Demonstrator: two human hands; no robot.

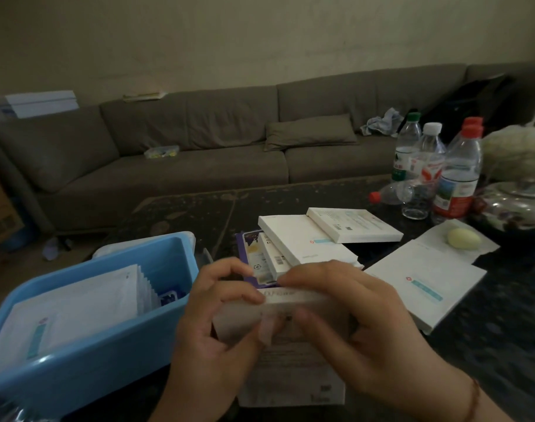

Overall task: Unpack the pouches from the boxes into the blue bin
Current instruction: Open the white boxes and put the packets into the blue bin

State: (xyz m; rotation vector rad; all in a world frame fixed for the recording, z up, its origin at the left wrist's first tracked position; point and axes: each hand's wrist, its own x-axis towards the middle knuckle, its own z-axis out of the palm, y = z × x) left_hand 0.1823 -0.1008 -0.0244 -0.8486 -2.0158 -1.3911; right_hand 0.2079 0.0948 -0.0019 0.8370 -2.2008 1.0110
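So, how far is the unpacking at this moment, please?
Done: a row of white pouches already stands in the blue bin. In hand: the left hand and right hand both grip a white box, working at its end flap; no pouch shows out of it yet. Left: a stack of white boxes on the table behind; whether they are full cannot be told.
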